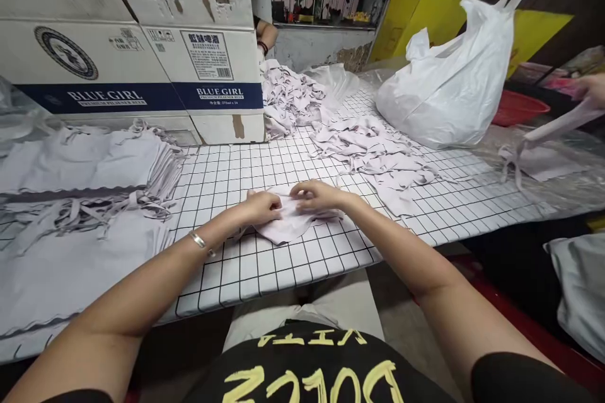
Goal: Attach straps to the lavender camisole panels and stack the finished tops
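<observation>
A small pale lilac cloth garment (288, 225) lies on the checked tabletop in front of me, its edges somewhat crumpled. My left hand (263, 206) is closed on its left side, with the fingers curled into the cloth. Over its upper right part is my right hand (321, 195), fingers bent and apart, touching the fabric. To the right and behind lies a loose heap of similar pale pieces (373, 148). On the left, flat garments with thin straps are piled in two stacks, a rear stack (80, 160) and a front stack (80, 258).
Large Blue Girl cartons (212, 101) stand at the back left. Another cloth heap (293, 91) lies beside them, near a person's arm (267, 34). A full white plastic bag (449, 82) stands at the back right. At the right edge, another person's hand (593, 88) holds a pale strip.
</observation>
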`<state>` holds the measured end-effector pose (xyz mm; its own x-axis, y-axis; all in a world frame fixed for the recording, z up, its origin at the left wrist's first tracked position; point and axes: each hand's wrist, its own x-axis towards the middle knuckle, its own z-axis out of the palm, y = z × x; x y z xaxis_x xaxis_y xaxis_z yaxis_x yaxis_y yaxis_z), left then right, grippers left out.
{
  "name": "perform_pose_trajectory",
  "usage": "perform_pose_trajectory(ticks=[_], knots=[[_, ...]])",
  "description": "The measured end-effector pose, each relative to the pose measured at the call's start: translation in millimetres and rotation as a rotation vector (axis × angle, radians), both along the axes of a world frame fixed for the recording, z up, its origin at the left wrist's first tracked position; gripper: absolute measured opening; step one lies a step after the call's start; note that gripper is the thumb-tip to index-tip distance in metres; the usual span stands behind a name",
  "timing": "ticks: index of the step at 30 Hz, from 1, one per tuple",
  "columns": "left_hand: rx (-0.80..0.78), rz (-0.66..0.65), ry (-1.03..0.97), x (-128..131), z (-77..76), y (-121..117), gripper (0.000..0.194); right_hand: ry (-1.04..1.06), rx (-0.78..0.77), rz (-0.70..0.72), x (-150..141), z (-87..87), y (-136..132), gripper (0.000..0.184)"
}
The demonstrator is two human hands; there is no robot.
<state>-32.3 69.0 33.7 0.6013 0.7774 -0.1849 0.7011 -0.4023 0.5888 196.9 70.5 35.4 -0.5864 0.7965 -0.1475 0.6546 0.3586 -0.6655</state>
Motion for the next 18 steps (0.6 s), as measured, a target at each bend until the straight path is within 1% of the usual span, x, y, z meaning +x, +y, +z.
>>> perform_pose_trajectory(ticks=[1, 2, 4, 6, 9, 11, 13, 15, 18], knots=[[-0.034, -0.013, -0.039, 3.3, 1.4, 1.9, 0.019, 0.022, -0.049, 0.036, -7.0, -1.8, 5.0, 0.041], [-0.071, -0.023, -0.122, 5.3, 4.6, 3.2, 0.019, 0.055, -0.088, 0.060, -11.7, -1.4, 8.9, 0.045], [-0.164, -0.034, -0.331, 5.9, 16.4, 4.9, 0.023, 0.124, -0.130, 0.080, -14.4, 6.0, 14.9, 0.043], [-0.262, -0.034, -0.477, 4.2, 33.4, 6.5, 0.026, 0.195, -0.182, 0.074, -9.6, 21.3, 19.5, 0.038], [-0.362, -0.041, -0.536, 0.6, 59.8, 10.9, 0.029, 0.306, -0.325, 0.060, 3.8, 52.9, 24.9, 0.035], [-0.343, -0.059, -0.515, -1.8, 74.7, 15.8, 0.034, 0.332, -0.379, 0.066, 12.6, 75.8, 26.9, 0.034], [-0.270, -0.080, -0.422, -4.9, 87.4, 22.1, 0.038, 0.305, -0.367, 0.080, 20.3, 97.9, 27.8, 0.033], [-0.192, -0.103, -0.276, -9.5, 98.3, 29.0, 0.036, 0.223, -0.312, 0.077, 27.7, 118.2, 28.0, 0.033], [-0.120, -0.141, -0.114, -20.0, 112.5, 38.0, 0.025, 0.037, -0.198, 0.010, 40.7, 145.3, 26.9, 0.035]])
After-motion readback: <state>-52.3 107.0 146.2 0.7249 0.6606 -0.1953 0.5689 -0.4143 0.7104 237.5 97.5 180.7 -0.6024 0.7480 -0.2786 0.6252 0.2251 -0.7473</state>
